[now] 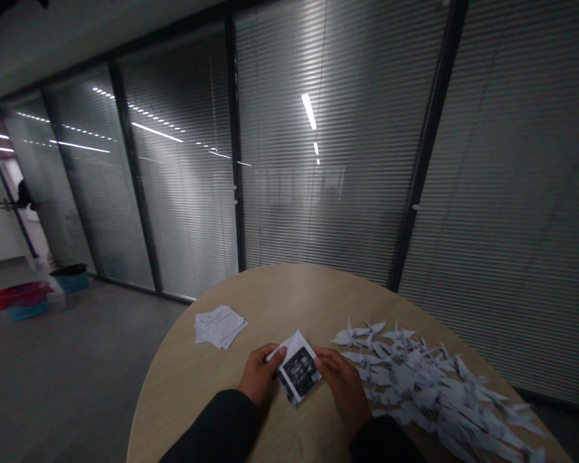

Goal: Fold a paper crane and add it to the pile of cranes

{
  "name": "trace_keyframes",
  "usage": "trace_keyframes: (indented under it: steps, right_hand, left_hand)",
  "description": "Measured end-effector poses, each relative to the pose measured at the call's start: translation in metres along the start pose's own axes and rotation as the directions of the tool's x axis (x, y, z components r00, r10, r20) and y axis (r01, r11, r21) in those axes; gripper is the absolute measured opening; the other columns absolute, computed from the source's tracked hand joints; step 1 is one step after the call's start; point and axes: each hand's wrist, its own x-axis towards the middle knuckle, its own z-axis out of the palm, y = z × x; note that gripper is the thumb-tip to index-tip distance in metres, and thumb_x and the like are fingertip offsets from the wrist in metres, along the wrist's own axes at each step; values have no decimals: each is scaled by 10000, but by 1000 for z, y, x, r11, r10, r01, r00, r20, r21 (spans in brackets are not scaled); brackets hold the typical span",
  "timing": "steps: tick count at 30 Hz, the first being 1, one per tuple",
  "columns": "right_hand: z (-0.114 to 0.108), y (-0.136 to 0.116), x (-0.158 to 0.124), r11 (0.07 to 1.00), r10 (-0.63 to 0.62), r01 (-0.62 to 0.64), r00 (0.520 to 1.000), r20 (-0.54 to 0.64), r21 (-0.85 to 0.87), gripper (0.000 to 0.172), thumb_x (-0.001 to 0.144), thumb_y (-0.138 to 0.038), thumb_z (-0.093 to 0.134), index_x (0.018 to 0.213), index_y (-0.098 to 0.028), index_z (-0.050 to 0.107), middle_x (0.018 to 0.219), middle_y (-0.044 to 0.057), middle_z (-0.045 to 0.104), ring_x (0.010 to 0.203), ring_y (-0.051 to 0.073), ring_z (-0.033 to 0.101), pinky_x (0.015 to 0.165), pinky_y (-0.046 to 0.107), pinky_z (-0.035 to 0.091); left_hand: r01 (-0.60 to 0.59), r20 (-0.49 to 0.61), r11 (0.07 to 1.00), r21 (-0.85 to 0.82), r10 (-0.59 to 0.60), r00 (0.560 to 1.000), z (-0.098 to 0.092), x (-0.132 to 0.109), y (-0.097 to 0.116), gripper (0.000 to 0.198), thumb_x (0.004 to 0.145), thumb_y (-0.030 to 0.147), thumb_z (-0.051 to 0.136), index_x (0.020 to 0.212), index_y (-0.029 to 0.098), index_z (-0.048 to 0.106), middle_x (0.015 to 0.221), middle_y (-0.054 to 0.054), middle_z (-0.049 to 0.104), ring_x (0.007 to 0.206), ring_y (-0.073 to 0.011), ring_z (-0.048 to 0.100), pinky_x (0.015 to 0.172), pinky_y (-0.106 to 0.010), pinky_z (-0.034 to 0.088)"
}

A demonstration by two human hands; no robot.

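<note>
My left hand (260, 374) and my right hand (342, 389) both hold a square of paper (299, 372) above the round wood-toned table (280, 302). The paper is partly folded, with a dark printed pattern on its visible face and a white flap rising at the top. A small stack of white paper sheets (219, 326) lies to the left of my hands. Right next to my right hand spreads a large pile of folded paper cranes (429, 386), pale with some dark printing. My black sleeves enter from the bottom edge.
Beyond the table's far edge stands a glass partition with closed blinds (328, 161). At the left, on the grey floor (77, 373), are stacked red and blue basins (19, 299) and a blue bin with a dark rim (70, 278), near a doorway (14, 206).
</note>
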Motion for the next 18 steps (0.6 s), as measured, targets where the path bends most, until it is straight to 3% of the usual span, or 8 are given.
trace_keyframes:
  steps: [8, 12, 18]
  right_hand:
    - [-3, 9, 4, 960, 142, -150, 989, 53, 236, 520, 530, -483, 764, 885, -131, 621, 926, 122, 670, 934, 297, 612, 730, 333, 471]
    - [-4, 12, 6, 955, 147, -142, 989, 0, 261, 557, 470, -493, 789, 863, -131, 635, 923, 123, 668, 937, 304, 608, 704, 325, 477]
    - [-5, 19, 6, 963, 119, -114, 993, -9, 243, 534, 542, -513, 750, 906, -142, 631, 937, 116, 664, 897, 279, 622, 750, 343, 485]
  left_hand:
    - [61, 18, 991, -115, -60, 998, -1, -2, 5, 560, 535, 566, 750, 707, 58, 590, 607, -43, 576, 541, -99, 487, 550, -216, 365]
    - [56, 18, 991, -118, -54, 998, 2, -5, 10, 525, 471, 463, 819, 726, 52, 617, 614, -40, 603, 537, -88, 495, 534, -196, 366]
    - [59, 19, 967, -249, -56, 998, 6, -6, 14, 517, 415, 362, 861, 764, 49, 643, 734, -95, 668, 644, -143, 588, 656, -242, 453]
